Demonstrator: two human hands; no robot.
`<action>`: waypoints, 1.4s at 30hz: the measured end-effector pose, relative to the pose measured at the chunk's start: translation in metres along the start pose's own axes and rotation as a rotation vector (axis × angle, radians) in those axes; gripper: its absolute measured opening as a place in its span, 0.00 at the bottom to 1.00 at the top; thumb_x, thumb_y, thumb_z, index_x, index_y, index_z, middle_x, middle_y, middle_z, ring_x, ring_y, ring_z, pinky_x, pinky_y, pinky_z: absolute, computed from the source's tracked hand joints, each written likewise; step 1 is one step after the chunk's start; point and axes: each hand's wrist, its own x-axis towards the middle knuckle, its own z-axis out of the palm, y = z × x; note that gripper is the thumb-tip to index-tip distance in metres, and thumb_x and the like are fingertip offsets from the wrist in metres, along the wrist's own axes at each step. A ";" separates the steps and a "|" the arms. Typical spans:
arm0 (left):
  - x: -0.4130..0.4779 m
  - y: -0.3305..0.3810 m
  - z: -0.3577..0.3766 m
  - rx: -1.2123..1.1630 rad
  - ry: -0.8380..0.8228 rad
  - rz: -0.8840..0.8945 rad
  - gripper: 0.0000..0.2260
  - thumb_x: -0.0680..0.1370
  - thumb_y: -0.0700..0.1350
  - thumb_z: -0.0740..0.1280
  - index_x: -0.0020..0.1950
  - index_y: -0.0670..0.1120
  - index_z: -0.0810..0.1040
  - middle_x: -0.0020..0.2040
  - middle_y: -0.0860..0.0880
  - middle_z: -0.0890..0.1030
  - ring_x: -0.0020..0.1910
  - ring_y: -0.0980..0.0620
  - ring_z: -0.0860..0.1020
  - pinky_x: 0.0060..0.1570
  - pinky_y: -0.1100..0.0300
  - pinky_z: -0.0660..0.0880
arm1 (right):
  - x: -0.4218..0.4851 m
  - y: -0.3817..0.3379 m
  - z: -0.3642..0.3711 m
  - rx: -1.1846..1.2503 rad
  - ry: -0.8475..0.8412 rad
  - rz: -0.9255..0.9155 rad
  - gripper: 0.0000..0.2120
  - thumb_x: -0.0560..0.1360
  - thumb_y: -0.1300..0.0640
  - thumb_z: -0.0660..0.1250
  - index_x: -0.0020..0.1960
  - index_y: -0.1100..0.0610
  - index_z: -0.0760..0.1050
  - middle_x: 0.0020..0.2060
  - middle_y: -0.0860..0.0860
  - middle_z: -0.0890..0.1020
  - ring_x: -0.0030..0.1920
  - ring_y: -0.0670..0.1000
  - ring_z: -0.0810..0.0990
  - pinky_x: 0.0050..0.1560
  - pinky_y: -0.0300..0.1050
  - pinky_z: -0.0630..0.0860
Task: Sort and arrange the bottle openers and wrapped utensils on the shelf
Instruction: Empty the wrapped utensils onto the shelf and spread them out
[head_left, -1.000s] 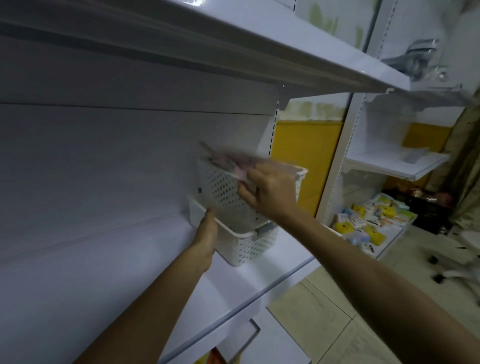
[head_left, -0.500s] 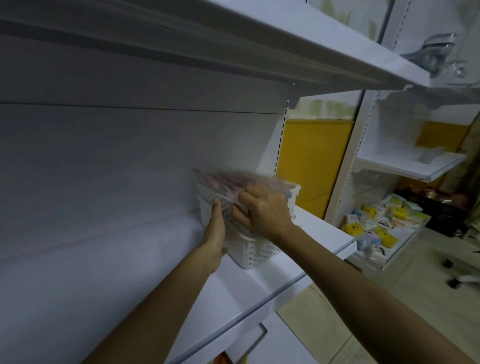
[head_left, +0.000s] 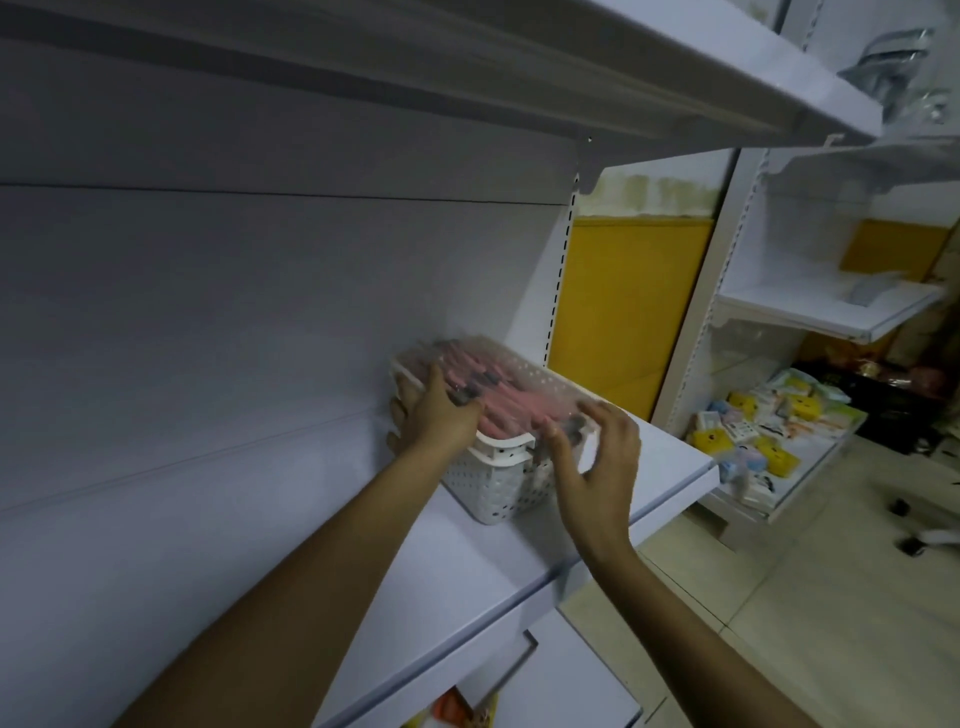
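Your left hand (head_left: 436, 410) grips the left rim of the white perforated basket (head_left: 498, 483), fingers curled down its outer wall and thumb lying across the contents. That basket sits on the white shelf (head_left: 660, 457), close to the back panel, filled with pink wrapped utensils (head_left: 511, 401) in clear film. Your right hand (head_left: 597, 462) is at the basket's near right corner, fingers spread and relaxed, gripping nothing; whether it touches the wrappers is too blurred to confirm. Further right, small yellow and blue packets (head_left: 753, 441) lie on a low shelf (head_left: 818, 466) in the neighbouring bay.
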 end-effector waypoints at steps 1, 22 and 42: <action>0.006 0.004 -0.002 0.028 -0.025 0.000 0.34 0.76 0.54 0.65 0.77 0.55 0.50 0.78 0.45 0.42 0.76 0.41 0.49 0.72 0.44 0.54 | -0.001 0.002 0.001 0.119 0.018 0.226 0.28 0.73 0.38 0.64 0.66 0.53 0.68 0.65 0.51 0.69 0.66 0.51 0.68 0.66 0.54 0.68; 0.017 -0.060 -0.065 -1.360 -0.176 -0.285 0.28 0.77 0.65 0.52 0.42 0.45 0.82 0.36 0.45 0.84 0.33 0.48 0.83 0.35 0.58 0.77 | 0.005 -0.070 0.067 0.363 -0.129 0.491 0.36 0.60 0.39 0.72 0.65 0.42 0.63 0.67 0.49 0.59 0.64 0.56 0.66 0.59 0.48 0.69; -0.045 -0.115 -0.095 -0.834 0.111 0.047 0.15 0.81 0.56 0.57 0.61 0.51 0.76 0.55 0.46 0.82 0.53 0.51 0.81 0.42 0.63 0.79 | -0.043 -0.123 0.076 -0.229 -0.394 -0.718 0.41 0.54 0.41 0.78 0.65 0.52 0.73 0.67 0.68 0.64 0.66 0.68 0.63 0.63 0.63 0.63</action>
